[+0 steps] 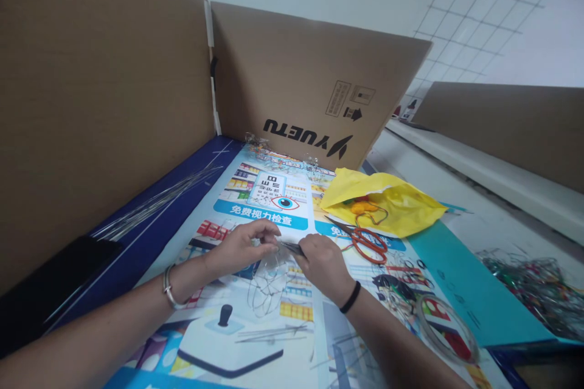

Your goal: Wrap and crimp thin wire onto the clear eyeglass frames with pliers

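My left hand, with a silver bangle at its wrist, pinches a bent piece of thin wire between thumb and fingers. From between my hands hangs a loose looped wire shape, just above the printed sheet. My right hand, with a black band at its wrist, is closed around a pair of pliers. The jaws of the pliers point left and meet the wire close to my left fingertips. The exact grip of the jaws is too small to make out.
Orange-handled scissors lie right of my hands, beside a yellow bag with thread inside. Straight wires lie at left, cut wires in front. A tape roll and a wire heap are at right. Cardboard stands behind.
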The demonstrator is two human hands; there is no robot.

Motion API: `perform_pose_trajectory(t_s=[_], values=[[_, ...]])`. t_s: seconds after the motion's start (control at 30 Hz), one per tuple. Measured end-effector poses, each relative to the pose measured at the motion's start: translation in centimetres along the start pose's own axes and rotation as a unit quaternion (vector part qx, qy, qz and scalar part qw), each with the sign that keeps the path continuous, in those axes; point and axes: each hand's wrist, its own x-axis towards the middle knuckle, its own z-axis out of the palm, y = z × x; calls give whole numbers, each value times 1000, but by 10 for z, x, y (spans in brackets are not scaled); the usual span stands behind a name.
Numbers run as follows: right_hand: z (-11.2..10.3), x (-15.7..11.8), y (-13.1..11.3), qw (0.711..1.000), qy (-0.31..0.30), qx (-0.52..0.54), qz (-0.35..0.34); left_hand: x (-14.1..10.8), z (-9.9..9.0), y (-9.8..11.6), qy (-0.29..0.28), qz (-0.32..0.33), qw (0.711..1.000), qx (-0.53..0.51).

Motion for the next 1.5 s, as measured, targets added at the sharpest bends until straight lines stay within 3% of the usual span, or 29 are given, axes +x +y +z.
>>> perform_pose_trajectory(t_s=[0.43, 0.8, 0.93, 1.13, 1.27, 1.5], values=[[2, 0, 1, 1000, -13, 7, 15, -2, 0, 0, 8, 55, 995, 83], [-3, 1, -2, 999, -38, -1, 25, -2, -1, 3, -19, 23, 995, 99], [-6, 1, 2, 998, -50, -19, 35, -2, -2, 2, -7, 33, 992, 126], [-17, 0, 4, 999, -2, -49, 21, -2, -3, 0, 16, 69, 987, 147], [-27, 1, -5, 994, -20, -105, -19, -2, -3, 1, 15, 95, 982, 160], [-36, 3, -16, 987, -38, -159, 1, -4, 2, 1, 34, 102, 974, 201]])
